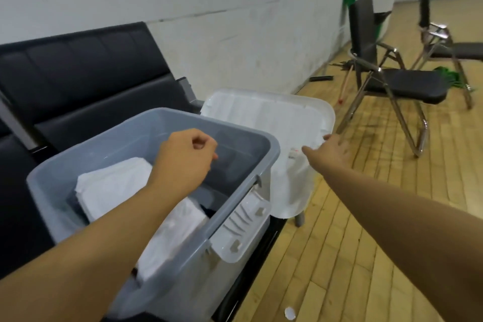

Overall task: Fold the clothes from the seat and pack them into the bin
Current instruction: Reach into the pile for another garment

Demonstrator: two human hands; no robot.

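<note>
— How is the bin (146,138) being kept, and which way is its long side running?

— It is being carried on the black seat (86,91), its long axis running from the near left toward the far right, the latch end (241,227) being turned toward the wooden floor (366,217). Folded white clothes (112,185) are being held inside, lying flat along that same axis, with something dark glimpsed beneath.

— And the hands?

— The left hand (185,157) is being held over the open bin, its grip curled loosely with nothing in it. The right hand (332,149) is being stretched toward the white lid (261,112), which is being propped beside the bin's far end; whether that grip is closed on the lid's edge cannot be told, blur hiding the fingers.

— Anything else?

— Two folding chairs (392,78) are being kept farther off on the floor.
</note>
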